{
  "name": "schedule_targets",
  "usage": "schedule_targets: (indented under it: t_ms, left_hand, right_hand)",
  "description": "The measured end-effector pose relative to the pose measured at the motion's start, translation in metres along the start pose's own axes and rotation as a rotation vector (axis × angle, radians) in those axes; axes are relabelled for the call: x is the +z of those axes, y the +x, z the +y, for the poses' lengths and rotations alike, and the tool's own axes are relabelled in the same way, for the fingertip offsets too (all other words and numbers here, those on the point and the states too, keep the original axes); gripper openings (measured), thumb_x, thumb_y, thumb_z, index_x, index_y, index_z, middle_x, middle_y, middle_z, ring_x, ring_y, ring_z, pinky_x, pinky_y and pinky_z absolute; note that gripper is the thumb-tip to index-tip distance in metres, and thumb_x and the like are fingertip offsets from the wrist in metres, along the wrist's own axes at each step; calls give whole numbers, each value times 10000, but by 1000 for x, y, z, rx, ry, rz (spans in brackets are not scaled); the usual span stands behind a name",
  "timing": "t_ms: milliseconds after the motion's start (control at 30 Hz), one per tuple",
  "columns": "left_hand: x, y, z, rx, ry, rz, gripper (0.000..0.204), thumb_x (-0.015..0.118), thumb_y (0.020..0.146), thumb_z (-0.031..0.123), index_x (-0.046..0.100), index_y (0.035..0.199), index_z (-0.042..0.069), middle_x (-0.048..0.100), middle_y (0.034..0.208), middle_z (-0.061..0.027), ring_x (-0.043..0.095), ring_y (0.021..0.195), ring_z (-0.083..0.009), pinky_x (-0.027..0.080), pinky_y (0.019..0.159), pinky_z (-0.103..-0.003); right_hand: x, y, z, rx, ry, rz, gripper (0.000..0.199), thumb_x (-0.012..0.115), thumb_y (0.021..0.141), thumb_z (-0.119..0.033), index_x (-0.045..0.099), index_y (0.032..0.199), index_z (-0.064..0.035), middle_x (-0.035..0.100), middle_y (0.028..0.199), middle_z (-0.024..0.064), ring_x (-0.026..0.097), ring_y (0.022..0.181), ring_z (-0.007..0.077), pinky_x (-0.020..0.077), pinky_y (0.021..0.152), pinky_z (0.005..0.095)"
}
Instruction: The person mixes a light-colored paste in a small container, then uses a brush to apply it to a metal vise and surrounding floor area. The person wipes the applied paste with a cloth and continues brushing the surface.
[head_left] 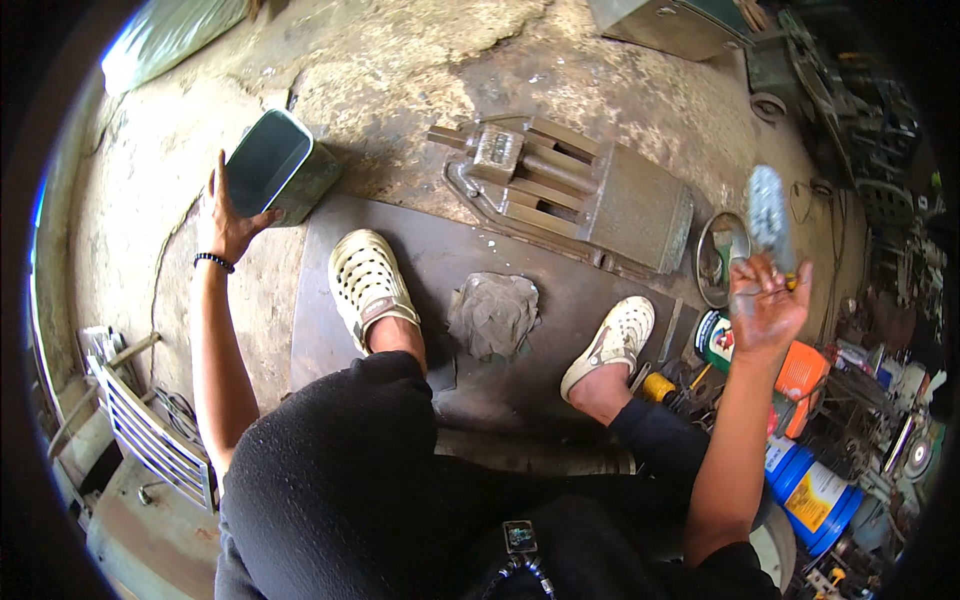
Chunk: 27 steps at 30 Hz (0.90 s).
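At the upper left, my left hand (pixel 232 225) is spread against the near left corner of a dark green rectangular bin (pixel 312 180). Its thumb and fingers are stretched apart along the bin's sides, not wrapped round it. A dark bead bracelet circles that wrist. On the right, my right hand (pixel 768 310) is raised with its fingers curled round the lower end of a brush with a fuzzy grey-blue head (pixel 768 205). The brush points away from me and is blurred. Between my hands a heavy metal machine vise (pixel 600 195) lies on the floor.
A crumpled grey rag (pixel 495 315) lies on a dark metal sheet (pixel 440 245) between my feet in cream clogs. To the right are a round pan (pixel 722 260), an orange jug (pixel 802 372), a blue bucket (pixel 815 500) and cluttered tools. A metal rack (pixel 150 430) stands left.
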<state>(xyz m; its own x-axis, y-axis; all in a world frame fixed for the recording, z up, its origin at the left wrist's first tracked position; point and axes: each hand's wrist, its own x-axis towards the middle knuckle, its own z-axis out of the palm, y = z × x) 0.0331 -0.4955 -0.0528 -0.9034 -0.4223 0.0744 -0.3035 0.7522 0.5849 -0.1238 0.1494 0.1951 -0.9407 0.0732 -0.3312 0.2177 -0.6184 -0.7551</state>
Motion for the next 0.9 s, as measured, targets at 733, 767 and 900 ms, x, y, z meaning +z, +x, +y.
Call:
schedule_targets:
  t_ms: [733, 767, 900]
  left_hand:
    - [-113, 22, 123, 299, -8, 273, 456, 794, 901, 255, 674, 1308, 88, 615, 1400, -162, 412, 1442, -359, 337, 1172, -486]
    - [-145, 21, 159, 450, 50, 319, 305, 766, 923, 202, 734, 1214, 116, 643, 1364, -156, 474, 1406, -330, 359, 1163, -461]
    - [-248, -22, 308, 591, 64, 167, 196, 690, 980, 202, 758, 1085, 52, 597, 1440, -159, 535, 1366, -286, 409, 1133, -442]
  right_hand:
    - [-22, -82, -58, -153, 538, -367, 295, 612, 962, -278, 445, 860, -57, 423, 824, 56, 439, 776, 183, 318, 836, 385]
    - [-25, -83, -56, -173, 545, -345, 302, 608, 962, -286, 442, 857, -57, 421, 824, 62, 435, 781, 189, 319, 843, 388]
    - [-31, -74, -49, -143, 599, -472, 375, 558, 988, -365, 556, 1039, 6, 478, 858, 83, 453, 813, 213, 343, 859, 427]
